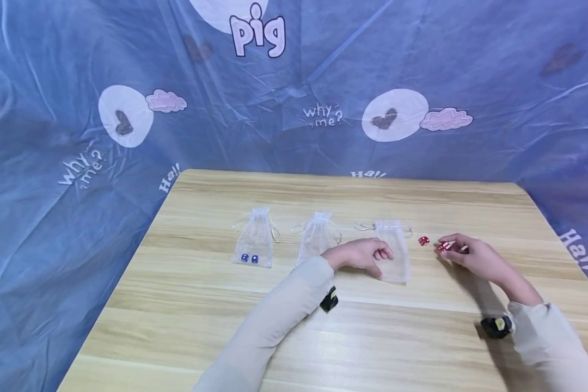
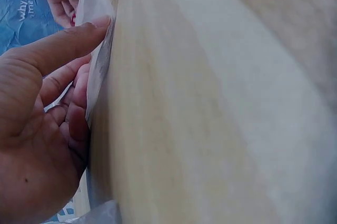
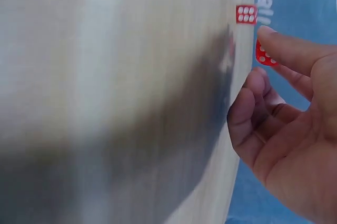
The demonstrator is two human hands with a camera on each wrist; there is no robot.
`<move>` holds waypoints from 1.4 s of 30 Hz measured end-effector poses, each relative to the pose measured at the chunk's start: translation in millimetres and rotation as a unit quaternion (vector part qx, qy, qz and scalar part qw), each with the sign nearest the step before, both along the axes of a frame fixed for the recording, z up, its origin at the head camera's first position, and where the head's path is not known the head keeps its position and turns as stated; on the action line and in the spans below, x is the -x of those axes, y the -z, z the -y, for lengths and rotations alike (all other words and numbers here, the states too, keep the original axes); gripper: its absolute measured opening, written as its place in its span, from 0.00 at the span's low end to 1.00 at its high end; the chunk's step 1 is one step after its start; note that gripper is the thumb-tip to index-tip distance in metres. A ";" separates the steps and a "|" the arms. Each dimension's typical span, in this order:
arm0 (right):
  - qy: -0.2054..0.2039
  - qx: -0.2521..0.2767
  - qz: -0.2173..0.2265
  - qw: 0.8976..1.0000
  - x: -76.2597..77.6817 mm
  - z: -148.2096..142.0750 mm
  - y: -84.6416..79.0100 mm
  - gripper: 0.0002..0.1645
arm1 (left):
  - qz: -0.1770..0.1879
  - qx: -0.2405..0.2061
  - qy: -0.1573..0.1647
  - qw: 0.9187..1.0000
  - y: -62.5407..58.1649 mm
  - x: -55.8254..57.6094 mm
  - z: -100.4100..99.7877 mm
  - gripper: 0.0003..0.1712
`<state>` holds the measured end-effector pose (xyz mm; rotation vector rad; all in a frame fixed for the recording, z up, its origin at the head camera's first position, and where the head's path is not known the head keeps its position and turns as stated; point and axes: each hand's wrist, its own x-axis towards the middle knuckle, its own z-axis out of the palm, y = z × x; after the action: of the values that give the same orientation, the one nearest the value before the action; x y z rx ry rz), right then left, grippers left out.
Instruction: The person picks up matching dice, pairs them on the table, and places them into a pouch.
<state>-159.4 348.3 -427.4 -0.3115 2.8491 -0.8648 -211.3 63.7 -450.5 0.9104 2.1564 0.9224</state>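
Observation:
On the table's right, my left hand is on a white sheer drawstring bag, thumb and bent fingers gripping its cloth. In the left wrist view, part of the bag stands up from the tabletop beyond my thumb. To the right, my right hand pinches a red die with white dots, between thumb and forefinger. The die is partly hidden by the thumb in the right wrist view. Another red die lies on the table between this bag and my right hand.
A middle sheer bag is partly covered by my left sleeve. Farther left is a similar bag with two blue dice at its lower end. The wooden table meets a blue printed cloth behind.

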 end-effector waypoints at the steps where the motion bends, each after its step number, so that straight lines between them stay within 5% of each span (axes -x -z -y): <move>1: -0.005 0.006 -0.001 1.000 -4.6 1.3 -0.5 0.19 | -0.003 0.003 0.000 1.000 -0.4 0.1 -0.1 0.31; 9: -0.074 0.053 -0.059 0.994 -41.7 25.4 6.2 0.14 | -0.039 0.032 0.005 0.999 -4.7 -1.5 -0.1 0.30; 23: -0.187 0.134 -0.012 0.973 -80.7 48.4 20.6 0.17 | -0.047 0.038 0.012 0.998 -3.7 -0.2 0.5 0.31; 37: -0.227 0.110 -0.051 0.966 -83.5 50.8 21.2 0.22 | -0.041 0.022 0.014 0.999 0.0 0.5 2.4 0.30; 42: -0.165 0.090 -0.079 0.979 -66.4 39.1 7.3 0.25 | -0.031 0.014 0.016 0.999 0.8 0.0 3.3 0.31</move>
<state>-93.0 309.2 -434.7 -0.8845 2.7401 -1.0650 -211.3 60.5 -451.3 0.9689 2.1952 0.8563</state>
